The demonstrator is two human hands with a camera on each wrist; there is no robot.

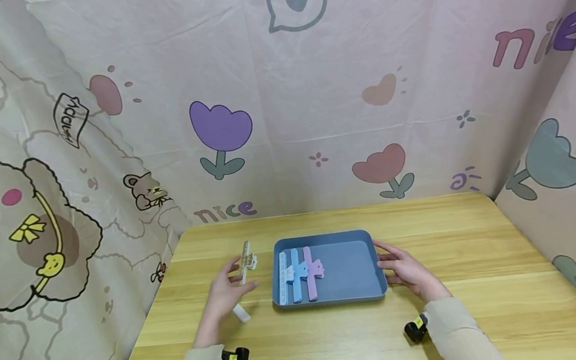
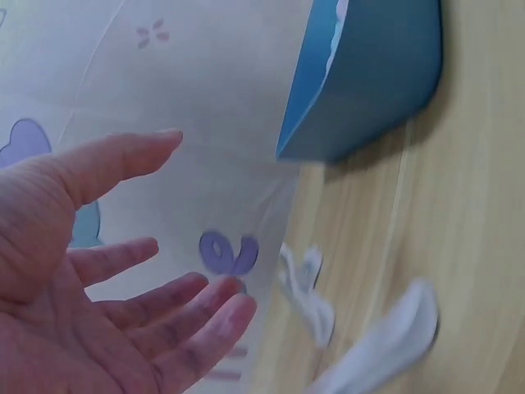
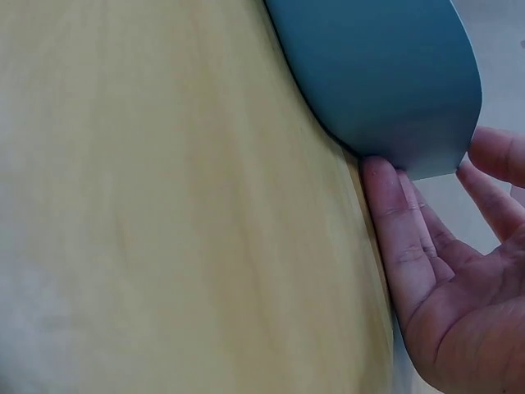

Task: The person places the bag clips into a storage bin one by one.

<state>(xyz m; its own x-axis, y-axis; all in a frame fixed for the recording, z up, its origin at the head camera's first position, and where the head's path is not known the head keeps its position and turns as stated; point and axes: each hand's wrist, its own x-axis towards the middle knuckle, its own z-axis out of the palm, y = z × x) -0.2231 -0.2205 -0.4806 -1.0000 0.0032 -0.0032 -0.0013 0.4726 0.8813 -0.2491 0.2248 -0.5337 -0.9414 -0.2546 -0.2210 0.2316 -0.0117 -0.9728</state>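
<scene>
My left hand [image 1: 226, 291] hovers at the left of the tray, fingers spread and nothing between them. Below it on the table lies a long pale clip [image 1: 248, 262], part of it hidden behind the hand. The left wrist view shows the same pale clip [image 2: 385, 345] apart from the fingers. A blue-grey tray [image 1: 350, 272] holds a white clip [image 1: 283, 277], a blue clip [image 1: 296, 276] and a purple clip [image 1: 310, 275], side by side along its left. My right hand [image 1: 406, 269] touches the tray's right wall with extended fingers [image 3: 385, 189].
The wooden table [image 1: 333, 342] runs back to a printed cloth [image 1: 290, 145] that hangs behind it and at both sides. A small black camera sits at the left wrist [image 1: 236, 356] and another at the right wrist [image 1: 416, 329].
</scene>
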